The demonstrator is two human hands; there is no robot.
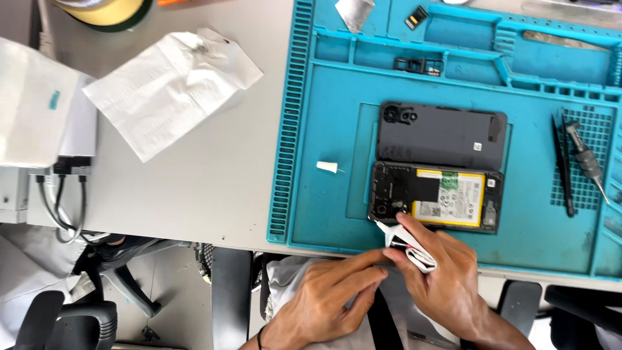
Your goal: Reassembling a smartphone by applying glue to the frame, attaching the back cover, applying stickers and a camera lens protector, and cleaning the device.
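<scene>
The opened black smartphone with its yellow-labelled battery exposed (435,197) lay flat on the teal silicone repair mat (324,214), close to the mat's near edge and so close to the desk's near edge, probably so both hands could reach it without stretching. The right hand (447,279) had its fingers closed around a small folded white wipe or packet (409,249), whose pointed end touched the phone's near left corner, seemingly to work at that spot. The left hand (330,295) rested just beside it at the near edge, fingers stretched out flat and holding nothing, its fingertips meeting the right hand as if to steady it. Just beyond the phone lay its detached dark grey back cover (440,135), inner face down, parked out of the way yet near. A small white plastic tip (327,167) sat on the mat to the left of the phone. Black tweezers (562,165) and a metal-handled screwdriver (586,162) lay at the mat's right side, over its gridded part, and small dark parts (418,64) rested in the far compartments. Left of the mat, the pale grey desk (214,188) carried a crumpled white paper tissue (172,87) and, at the far left corner, a roll of tape (103,10). Below the near edge, black office chair legs (123,279) stood on a grey floor.
</scene>
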